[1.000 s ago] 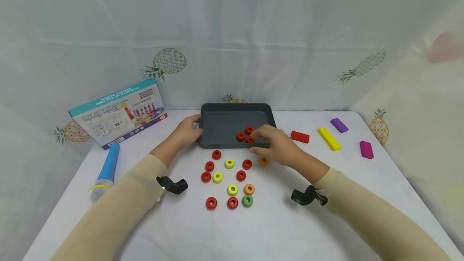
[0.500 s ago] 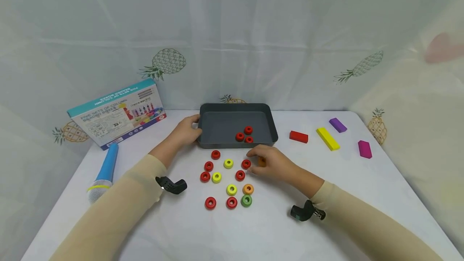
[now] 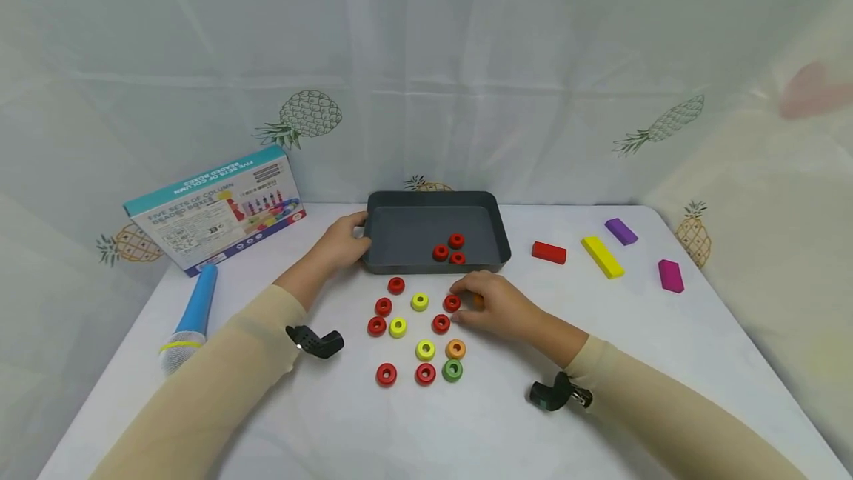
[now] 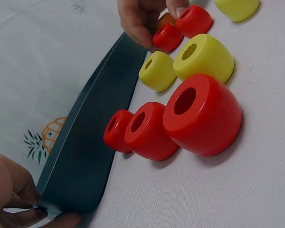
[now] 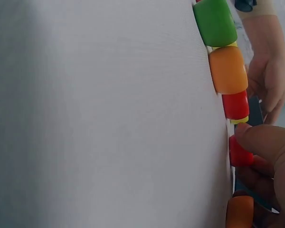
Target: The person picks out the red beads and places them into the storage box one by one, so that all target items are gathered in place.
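Observation:
My left hand (image 3: 340,241) grips the left side of the dark grey tray (image 3: 400,268), fingers and thumb around its wall in the left wrist view. Three red beads (image 3: 440,252) lie inside the tray at right. In front of it, my right hand (image 3: 500,306) has thumb and fingertips at opposite sides of a red bead (image 3: 452,303), pinching it on the table. Another red bead (image 3: 440,324) sits beside the thumb. Partly hidden under the right hand is an orange bead (image 5: 240,212). Yellow beads (image 3: 420,301) stand further left.
More red beads, an orange bead (image 3: 456,349) and a green bead (image 3: 452,370) lie nearer the front. Right of the tray are red (image 3: 549,252), yellow (image 3: 603,256), purple (image 3: 621,231) and magenta (image 3: 671,275) blocks. A printed box (image 3: 220,213) and blue toy microphone (image 3: 198,302) are at left.
My right hand has withdrawn from over the tray toward the front and come down around a red bead on the table. My left hand has stayed on the tray.

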A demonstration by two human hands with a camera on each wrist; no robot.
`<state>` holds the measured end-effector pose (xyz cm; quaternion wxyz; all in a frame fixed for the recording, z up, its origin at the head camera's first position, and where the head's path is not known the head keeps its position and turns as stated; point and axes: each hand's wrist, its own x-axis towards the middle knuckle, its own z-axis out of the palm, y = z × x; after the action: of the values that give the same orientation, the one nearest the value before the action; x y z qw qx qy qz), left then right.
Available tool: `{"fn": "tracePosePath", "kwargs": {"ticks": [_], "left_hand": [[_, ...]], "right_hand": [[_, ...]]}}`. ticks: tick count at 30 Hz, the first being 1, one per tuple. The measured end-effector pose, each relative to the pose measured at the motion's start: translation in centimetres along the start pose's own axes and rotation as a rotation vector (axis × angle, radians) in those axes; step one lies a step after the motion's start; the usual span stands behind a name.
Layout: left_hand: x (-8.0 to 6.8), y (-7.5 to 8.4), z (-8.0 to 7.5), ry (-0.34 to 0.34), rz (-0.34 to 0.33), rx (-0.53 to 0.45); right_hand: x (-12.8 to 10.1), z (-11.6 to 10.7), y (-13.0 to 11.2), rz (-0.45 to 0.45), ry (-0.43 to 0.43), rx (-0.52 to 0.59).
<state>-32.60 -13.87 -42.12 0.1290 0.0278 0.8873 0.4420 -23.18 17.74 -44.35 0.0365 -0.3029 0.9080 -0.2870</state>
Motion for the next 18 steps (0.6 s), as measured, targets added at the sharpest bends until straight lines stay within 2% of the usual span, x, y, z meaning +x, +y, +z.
{"fn": "tracePosePath", "kwargs": {"ticks": [18], "left_hand": [[-0.15, -0.1, 0.15, 0.01, 0.0, 0.008]], "right_hand": [[0.18, 0.28, -0.32, 0.008, 0.013, -0.053]]}}
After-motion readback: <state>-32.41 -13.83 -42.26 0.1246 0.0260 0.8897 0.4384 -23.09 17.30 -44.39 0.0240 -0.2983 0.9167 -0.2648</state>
